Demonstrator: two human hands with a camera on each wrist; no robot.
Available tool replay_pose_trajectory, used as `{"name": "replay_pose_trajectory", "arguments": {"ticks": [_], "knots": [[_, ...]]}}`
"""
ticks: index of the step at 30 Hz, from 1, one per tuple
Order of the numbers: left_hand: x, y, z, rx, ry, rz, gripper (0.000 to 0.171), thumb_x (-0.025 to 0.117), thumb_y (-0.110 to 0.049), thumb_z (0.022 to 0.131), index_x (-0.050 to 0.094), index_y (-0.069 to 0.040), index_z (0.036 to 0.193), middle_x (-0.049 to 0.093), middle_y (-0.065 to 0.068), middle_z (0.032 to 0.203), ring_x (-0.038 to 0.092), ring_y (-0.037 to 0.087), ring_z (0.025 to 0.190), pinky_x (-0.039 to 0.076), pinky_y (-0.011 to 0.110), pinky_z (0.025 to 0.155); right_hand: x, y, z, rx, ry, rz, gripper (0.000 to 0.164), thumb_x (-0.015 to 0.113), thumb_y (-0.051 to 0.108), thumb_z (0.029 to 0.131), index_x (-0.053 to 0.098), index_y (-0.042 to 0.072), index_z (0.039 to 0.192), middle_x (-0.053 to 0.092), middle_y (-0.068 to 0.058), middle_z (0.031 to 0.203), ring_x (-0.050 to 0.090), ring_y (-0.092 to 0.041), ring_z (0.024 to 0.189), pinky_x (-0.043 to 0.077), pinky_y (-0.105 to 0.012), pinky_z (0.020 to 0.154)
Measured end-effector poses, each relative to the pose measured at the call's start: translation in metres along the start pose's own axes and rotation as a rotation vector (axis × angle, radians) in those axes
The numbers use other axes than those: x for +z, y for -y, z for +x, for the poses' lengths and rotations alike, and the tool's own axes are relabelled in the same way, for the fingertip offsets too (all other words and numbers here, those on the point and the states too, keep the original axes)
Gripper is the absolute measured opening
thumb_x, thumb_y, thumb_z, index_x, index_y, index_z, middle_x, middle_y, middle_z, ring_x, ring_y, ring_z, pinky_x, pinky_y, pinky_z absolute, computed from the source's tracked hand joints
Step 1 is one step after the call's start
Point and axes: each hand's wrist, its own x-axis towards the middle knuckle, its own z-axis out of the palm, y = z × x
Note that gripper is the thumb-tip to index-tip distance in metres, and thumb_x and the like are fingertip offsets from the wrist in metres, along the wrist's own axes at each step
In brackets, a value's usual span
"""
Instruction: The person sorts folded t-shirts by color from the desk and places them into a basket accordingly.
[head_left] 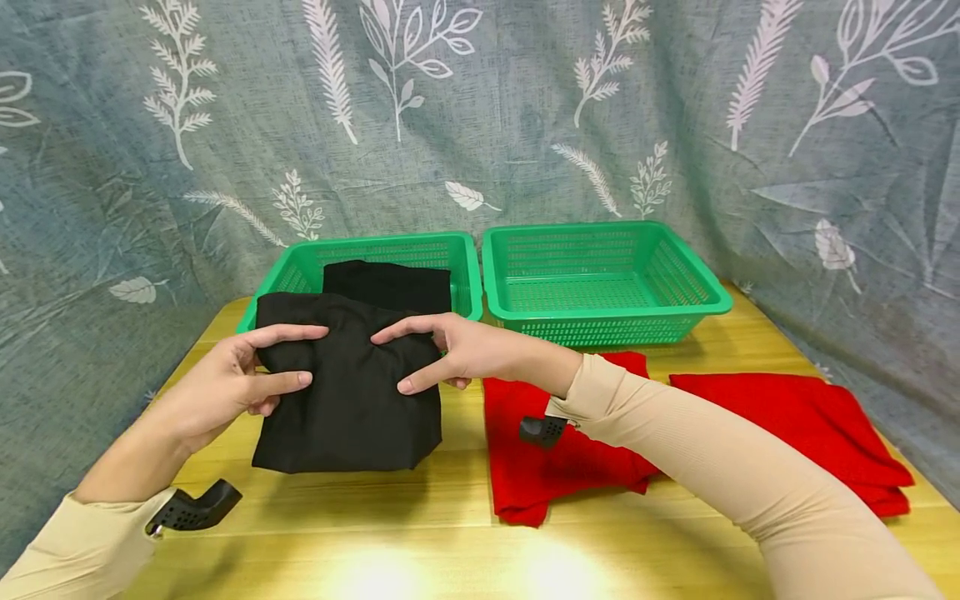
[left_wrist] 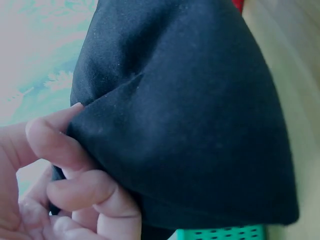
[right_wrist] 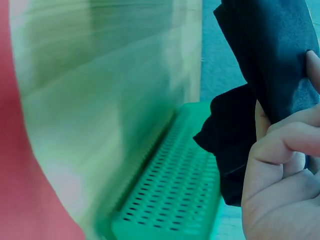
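Both hands hold up a folded black cloth (head_left: 352,417) above the table, in front of the left green basket (head_left: 375,244). My left hand (head_left: 240,375) pinches it by its left side, thumb and index finger on the near face. On the other side my right hand (head_left: 465,350) grips it the same way, thumb below the index finger. In the left wrist view the cloth (left_wrist: 190,130) bulges between creases near the fingers. The right wrist view shows its folded layers edge-on. Another black cloth (head_left: 397,283) lies in the left basket, partly hidden behind the held one.
A second green basket (head_left: 607,315) stands to the right, with nothing inside it. Two red cloths lie on the wooden table (head_left: 420,533): one rumpled red cloth (head_left: 555,467) under the right forearm, one folded red cloth (head_left: 787,425) farther right. A patterned curtain (head_left: 495,108) hangs behind.
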Motion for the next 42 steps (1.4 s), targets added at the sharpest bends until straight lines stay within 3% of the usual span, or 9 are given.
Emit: {"name": "replay_pose_trajectory", "arguments": {"ticks": [7,14,17,23,29,33,37,42], "knots": [[-0.007,-0.018,0.015,-0.004,0.006,-0.021,0.052,0.078,-0.008,0.099,0.066,-0.030,0.144,0.018,0.001,0.057,0.028,0.025,0.052,0.025,0.041,0.055,-0.017,0.013,-0.003,-0.007,-0.031,-0.024,0.061,0.085,0.025,0.095,0.060,0.041,0.148,0.062,-0.002,0.075,0.040,-0.021,0.053,0.040,-0.028,0.055],[-0.014,-0.035,0.039,-0.043,0.001,0.014,0.053,0.078,-0.011,0.099,0.064,-0.028,0.147,0.026,-0.007,0.056,0.034,0.021,0.054,0.037,0.031,0.056,-0.043,0.018,0.003,-0.008,-0.050,-0.065,0.057,0.081,0.028,0.097,0.060,0.041,0.149,0.042,0.001,0.055,0.040,-0.022,0.052,0.047,-0.031,0.058],[-0.018,-0.041,0.052,-0.054,0.006,0.033,0.054,0.078,-0.013,0.100,0.061,-0.028,0.150,0.029,-0.010,0.056,0.035,0.019,0.054,0.041,0.028,0.058,-0.054,0.019,0.008,-0.013,-0.056,-0.061,0.057,0.080,0.026,0.098,0.059,0.037,0.150,0.040,0.003,0.053,0.036,-0.021,0.051,0.043,-0.030,0.058],[-0.024,-0.048,0.077,-0.084,-0.017,0.032,0.054,0.076,-0.013,0.101,0.061,-0.027,0.151,0.031,-0.008,0.050,0.037,0.017,0.053,0.039,0.029,0.058,-0.075,0.018,0.020,-0.011,-0.082,-0.056,0.056,0.081,0.027,0.098,0.060,0.036,0.149,0.028,0.003,0.054,0.027,-0.020,0.056,0.031,-0.031,0.059],[-0.039,-0.051,0.097,-0.109,-0.041,0.016,0.052,0.075,-0.012,0.102,0.062,-0.028,0.150,0.039,-0.010,0.053,0.042,0.014,0.058,0.042,0.026,0.060,-0.090,0.018,0.040,-0.017,-0.108,-0.082,0.056,0.082,0.027,0.098,0.060,0.039,0.148,0.023,0.003,0.057,0.025,-0.019,0.057,0.028,-0.030,0.059],[-0.049,-0.048,0.108,-0.106,-0.043,0.025,0.052,0.073,-0.012,0.104,0.060,-0.028,0.152,0.045,-0.010,0.061,0.037,0.016,0.059,0.037,0.027,0.059,-0.097,0.018,0.053,-0.009,-0.126,-0.088,0.057,0.082,0.025,0.097,0.061,0.038,0.148,0.023,0.004,0.057,0.024,-0.018,0.057,0.027,-0.029,0.059],[-0.053,-0.041,0.120,-0.099,-0.047,0.031,0.053,0.072,-0.012,0.104,0.059,-0.026,0.153,0.047,-0.011,0.066,0.033,0.018,0.059,0.035,0.029,0.059,-0.103,0.018,0.060,0.020,-0.139,-0.086,0.057,0.080,0.019,0.098,0.061,0.036,0.149,0.021,0.005,0.055,0.021,-0.020,0.054,0.026,-0.030,0.058],[-0.056,-0.037,0.132,-0.104,-0.078,0.038,0.052,0.071,-0.012,0.104,0.059,-0.027,0.153,0.050,-0.009,0.070,0.039,0.016,0.062,0.039,0.027,0.061,-0.110,0.019,0.068,0.040,-0.158,-0.104,0.056,0.078,0.017,0.100,0.060,0.036,0.150,0.017,0.007,0.055,0.018,-0.019,0.055,0.025,-0.029,0.059]]}}
